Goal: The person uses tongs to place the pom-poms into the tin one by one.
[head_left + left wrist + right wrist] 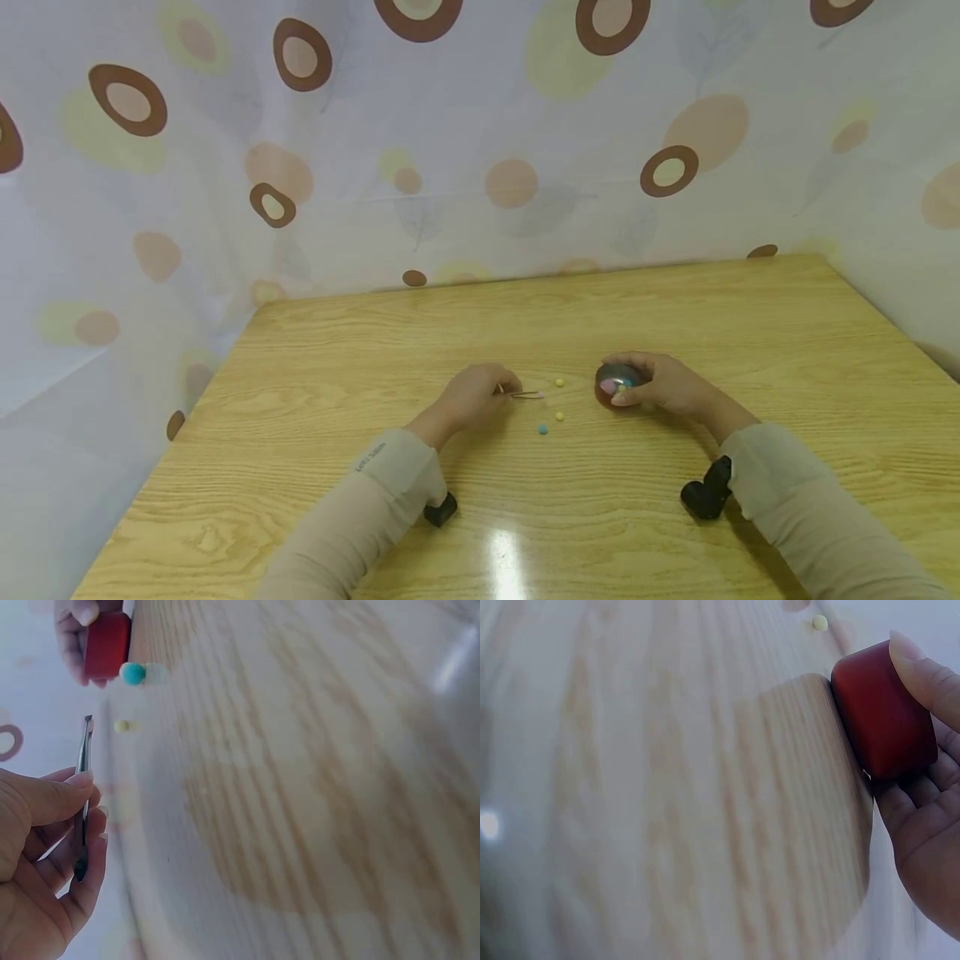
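My left hand (474, 397) pinches a pair of metal tweezers (82, 802) between thumb and fingers, tips pointing right. At the tips in the head view is a small pale pinkish spot, perhaps a bead. Around a small red bowl (885, 712) curl the thumb and fingers of my right hand (667, 385); the bowl stands on the table. Pink, yellow and blue pieces (619, 387) show inside its dark interior. Between the hands lie a yellow bead (559, 382), a second yellow bead (559, 417) and a blue bead (133, 673).
A wood-grain table (480, 500) spans the work area. Patterned cloth (465, 125) hangs behind it and at both sides. Black wrist devices (705, 497) sit under both sleeves, near the tabletop.
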`<state>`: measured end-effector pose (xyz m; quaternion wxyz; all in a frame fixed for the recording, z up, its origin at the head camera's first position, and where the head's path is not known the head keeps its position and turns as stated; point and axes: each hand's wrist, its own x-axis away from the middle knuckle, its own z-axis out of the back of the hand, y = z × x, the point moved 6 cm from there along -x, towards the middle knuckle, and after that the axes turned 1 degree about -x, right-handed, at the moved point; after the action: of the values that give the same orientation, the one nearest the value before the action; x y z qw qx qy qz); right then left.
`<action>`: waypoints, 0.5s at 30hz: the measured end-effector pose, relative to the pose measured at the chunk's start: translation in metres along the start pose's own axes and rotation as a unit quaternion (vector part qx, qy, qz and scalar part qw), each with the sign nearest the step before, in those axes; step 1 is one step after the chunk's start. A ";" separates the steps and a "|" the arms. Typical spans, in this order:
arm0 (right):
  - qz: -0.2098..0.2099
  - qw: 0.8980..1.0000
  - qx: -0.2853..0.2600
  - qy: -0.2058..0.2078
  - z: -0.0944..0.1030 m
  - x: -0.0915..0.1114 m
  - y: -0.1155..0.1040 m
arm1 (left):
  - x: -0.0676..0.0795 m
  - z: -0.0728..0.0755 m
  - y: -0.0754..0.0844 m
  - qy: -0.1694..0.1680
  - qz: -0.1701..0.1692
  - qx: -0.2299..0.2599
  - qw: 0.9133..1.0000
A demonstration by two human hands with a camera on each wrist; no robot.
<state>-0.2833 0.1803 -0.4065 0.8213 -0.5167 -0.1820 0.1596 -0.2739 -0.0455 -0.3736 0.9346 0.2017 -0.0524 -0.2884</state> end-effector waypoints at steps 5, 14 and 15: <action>-0.001 1.000 0.003 0.000 0.000 0.000 0.000 | -0.006 0.000 0.008 0.001 -0.010 0.001 1.000; -0.010 1.000 0.024 0.005 0.001 0.000 -0.002 | -0.019 0.001 0.020 0.005 -0.015 0.016 1.000; -0.010 1.000 0.028 0.006 0.001 -0.001 -0.001 | -0.021 0.001 0.021 0.005 -0.016 0.018 1.000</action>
<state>-0.2844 0.1802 -0.4054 0.8379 -0.4929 -0.1779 0.1530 -0.2804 -0.0187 -0.3640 0.9264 0.2206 -0.0498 -0.3011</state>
